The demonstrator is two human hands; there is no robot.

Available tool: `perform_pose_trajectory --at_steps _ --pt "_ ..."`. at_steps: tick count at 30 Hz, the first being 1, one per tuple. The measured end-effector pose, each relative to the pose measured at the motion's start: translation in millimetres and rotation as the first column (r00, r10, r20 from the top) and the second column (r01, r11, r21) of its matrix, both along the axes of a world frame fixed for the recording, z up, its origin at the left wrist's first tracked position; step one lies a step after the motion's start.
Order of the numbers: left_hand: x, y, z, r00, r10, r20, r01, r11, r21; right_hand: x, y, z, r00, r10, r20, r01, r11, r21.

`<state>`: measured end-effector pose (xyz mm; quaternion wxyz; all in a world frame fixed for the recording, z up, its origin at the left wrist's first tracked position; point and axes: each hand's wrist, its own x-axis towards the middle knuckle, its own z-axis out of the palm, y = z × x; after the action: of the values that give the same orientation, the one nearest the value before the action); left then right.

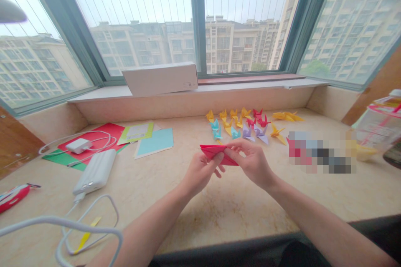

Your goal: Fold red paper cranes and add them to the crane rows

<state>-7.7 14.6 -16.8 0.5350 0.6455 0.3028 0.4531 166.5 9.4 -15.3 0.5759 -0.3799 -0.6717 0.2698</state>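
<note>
A folded piece of red paper (pixel 231 159) is held up above the stone counter, between both hands. My left hand (pixel 205 167) pinches its left and lower part, thumb on the near face. At its right end, my right hand (pixel 250 159) grips the paper between thumb and fingers. Just beyond the hands stand several folded paper cranes: a purple crane (pixel 260 133), a light blue crane (pixel 216 134), a yellow crane (pixel 277 132) and a red crane (pixel 262 121) among them.
Left of the hands lie blue paper (pixel 155 142), red paper (pixel 108 131), a white power bank (pixel 95 171) and looping white cables (pixel 90 230). A white box (pixel 161 79) rests on the window ledge. At the right are a blurred patch and a clear plastic container (pixel 376 127).
</note>
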Motion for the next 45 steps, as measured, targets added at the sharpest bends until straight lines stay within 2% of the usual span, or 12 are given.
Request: perform_pose_trajectory --at_steps 2,4,9,15,18,24,29,33,40,45 --pt "0.0 -1.1 -1.4 0.999 0.023 -0.036 -0.023 1.000 0.012 0.2 -0.2 1.1 0.995 -0.072 0.065 0.063 0.990 0.126" --pt "0.5 -2.8 -1.1 0.999 0.026 -0.041 -0.026 1.000 0.009 0.1 -1.0 2.0 0.990 -0.105 0.098 0.084 0.977 0.195" --pt "2.9 -5.6 0.1 1.000 -0.008 -0.014 0.008 1.000 -0.004 0.0 -2.0 2.2 0.980 -0.145 0.139 0.109 0.966 0.236" --pt "4.0 -5.3 0.0 0.997 0.062 -0.051 -0.062 0.998 0.002 1.0 -0.1 0.5 0.971 -0.157 0.181 0.105 0.957 0.270" --pt "5.2 -6.8 3.4 0.998 0.053 -0.024 -0.054 0.998 -0.035 1.4 0.1 -0.5 0.961 -0.182 0.207 0.118 0.950 0.290" --pt "7.9 -9.1 3.5 0.998 0.042 0.054 -0.034 0.989 -0.141 2.2 -2.9 -1.4 0.903 -0.286 0.319 0.119 0.883 0.454" --pt "7.8 -8.6 0.6 0.988 0.052 0.143 -0.019 0.975 -0.223 3.2 -6.0 -0.1 0.868 -0.313 0.386 0.074 0.849 0.524" --pt "8.3 -8.1 0.0 0.987 0.072 0.145 -0.038 0.974 -0.223 3.0 -5.5 -1.1 0.857 -0.320 0.404 0.060 0.841 0.538" --pt "9.6 -7.5 1.3 0.987 0.078 0.138 -0.047 0.975 -0.218 -3.2 -0.9 -5.2 0.917 -0.260 0.301 0.139 0.918 0.371" --pt "9.3 -10.0 3.3 0.976 0.046 0.213 0.014 0.962 -0.272 -0.2 -1.3 -3.5 0.924 -0.245 0.294 0.114 0.909 0.400"
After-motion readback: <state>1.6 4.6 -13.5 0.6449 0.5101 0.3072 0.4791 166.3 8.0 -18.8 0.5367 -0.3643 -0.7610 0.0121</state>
